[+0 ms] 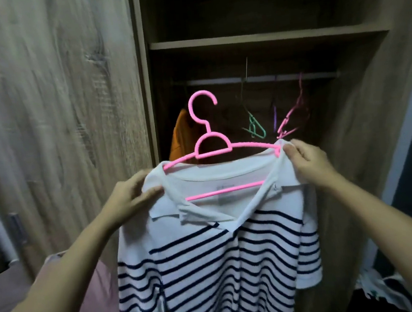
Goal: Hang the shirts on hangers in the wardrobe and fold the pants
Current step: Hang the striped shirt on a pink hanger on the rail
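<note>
A white polo shirt with dark navy stripes (pixel 226 260) hangs on a pink plastic hanger (pixel 208 140), held up in front of the open wardrobe. My left hand (pixel 130 196) pinches the shirt's left shoulder over the hanger's end. My right hand (pixel 307 163) pinches the right shoulder and collar at the hanger's other end. The hanger's hook points up, below and in front of the wardrobe rail (pixel 255 78). The hanger's lower bar shows through the neck opening.
An orange garment (pixel 180 135) hangs at the rail's left. Several empty hangers, green (pixel 256 127), purple and pink (pixel 294 111), dangle at the right. A shelf (pixel 263 37) sits above the rail. The wardrobe door (pixel 56 120) stands at left; pink bedding (pixel 10 290) lies lower left.
</note>
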